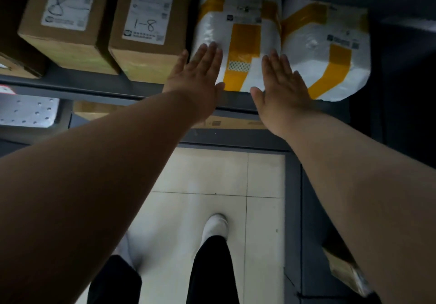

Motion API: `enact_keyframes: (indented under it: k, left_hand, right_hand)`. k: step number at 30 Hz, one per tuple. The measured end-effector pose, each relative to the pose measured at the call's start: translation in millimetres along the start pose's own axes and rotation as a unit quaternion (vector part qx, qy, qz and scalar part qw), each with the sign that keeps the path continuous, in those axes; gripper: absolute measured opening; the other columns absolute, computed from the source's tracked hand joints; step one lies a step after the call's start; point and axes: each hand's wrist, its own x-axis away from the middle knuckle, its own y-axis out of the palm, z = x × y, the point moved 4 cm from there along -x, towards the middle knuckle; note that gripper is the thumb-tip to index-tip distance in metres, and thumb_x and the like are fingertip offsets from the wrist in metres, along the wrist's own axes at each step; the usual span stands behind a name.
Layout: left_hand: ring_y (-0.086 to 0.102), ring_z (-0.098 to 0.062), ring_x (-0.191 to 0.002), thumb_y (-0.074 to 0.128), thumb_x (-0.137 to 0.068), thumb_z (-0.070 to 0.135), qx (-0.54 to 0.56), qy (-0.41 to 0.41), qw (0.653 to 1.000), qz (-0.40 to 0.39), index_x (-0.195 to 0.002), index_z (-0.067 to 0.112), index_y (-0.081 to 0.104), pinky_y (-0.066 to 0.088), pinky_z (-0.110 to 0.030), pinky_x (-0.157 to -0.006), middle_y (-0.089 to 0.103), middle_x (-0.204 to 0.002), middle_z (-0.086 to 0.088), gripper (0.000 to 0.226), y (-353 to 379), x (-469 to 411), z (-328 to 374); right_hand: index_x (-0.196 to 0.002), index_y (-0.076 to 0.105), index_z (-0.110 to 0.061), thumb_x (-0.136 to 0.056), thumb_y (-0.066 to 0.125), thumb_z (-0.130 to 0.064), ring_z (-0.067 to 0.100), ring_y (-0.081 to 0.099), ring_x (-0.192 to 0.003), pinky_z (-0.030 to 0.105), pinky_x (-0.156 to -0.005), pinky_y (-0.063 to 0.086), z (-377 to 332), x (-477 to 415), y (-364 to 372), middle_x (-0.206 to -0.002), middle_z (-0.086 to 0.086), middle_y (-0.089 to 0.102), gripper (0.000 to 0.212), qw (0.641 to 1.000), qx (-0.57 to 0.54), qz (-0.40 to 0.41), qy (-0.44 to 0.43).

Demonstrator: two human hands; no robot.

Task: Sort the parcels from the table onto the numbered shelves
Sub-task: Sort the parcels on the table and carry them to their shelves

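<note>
A white plastic-wrapped parcel [243,44] with yellow tape strips lies on the dark shelf [99,84]. My left hand [198,75] lies flat against its left front, fingers straight. Against the parcel's right front my right hand [280,86] presses with straight fingers too. A second white parcel [330,51] with yellow tape sits right beside it. To the left stand two cardboard boxes, one [151,28] with a label marked "1-8" and one [68,18] with a label marked "8".
A lower shelf holds a silver bubble mailer [26,111] and a flat cardboard box [236,122]. Below me are pale floor tiles [212,174], my dark trousers and white shoes. A taped brown parcel [346,273] lies low at the right.
</note>
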Motion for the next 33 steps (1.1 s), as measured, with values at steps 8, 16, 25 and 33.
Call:
enact_keyframes:
  k: [8,16,25,33]
  left_hand:
    - [-0.012,-0.020,-0.148,0.019,-0.103,0.041,0.101,-0.020,0.994,0.031,-0.153,0.010,-0.007,-0.002,-0.037,-0.120,-0.018,-0.160,-0.008,0.065,15,-15,9]
    - [-0.008,-0.019,-0.149,0.022,-0.103,0.040,0.126,-0.001,0.990,0.059,-0.153,0.009,-0.005,-0.001,-0.033,-0.119,-0.011,-0.161,-0.008,0.064,15,-8,11]
    - [-0.010,-0.019,-0.149,0.019,-0.103,0.041,0.099,0.028,0.993,0.060,-0.153,0.011,-0.005,-0.005,-0.032,-0.117,-0.009,-0.162,-0.008,0.063,-1,-9,35]
    - [-0.014,-0.015,-0.148,0.016,-0.104,0.042,0.116,0.026,0.993,0.013,-0.154,0.015,-0.003,-0.004,-0.033,-0.119,-0.011,-0.162,-0.001,0.060,-1,-38,67]
  right_hand:
    - [-0.152,-0.010,-0.015,-0.104,0.022,-0.040,0.015,-0.013,-0.147,0.034,-0.120,0.001,15,-23,7,-0.160,0.002,-0.017,0.063,0.998,-0.049,-0.002,-0.050]
    - [-0.153,-0.002,-0.016,-0.102,0.030,-0.039,0.015,0.001,-0.148,0.029,-0.118,0.006,18,-11,13,-0.161,0.000,-0.010,0.065,0.992,-0.110,0.033,-0.051]
    - [-0.153,-0.004,-0.015,-0.102,0.028,-0.037,0.020,-0.010,-0.148,0.038,-0.120,0.001,84,0,-2,-0.161,0.003,-0.013,0.064,0.997,-0.022,0.065,0.037]
    - [-0.153,-0.001,-0.015,-0.102,0.029,-0.038,0.020,-0.005,-0.148,0.040,-0.118,0.007,129,-5,5,-0.161,0.003,-0.008,0.064,0.997,-0.050,0.019,0.064]
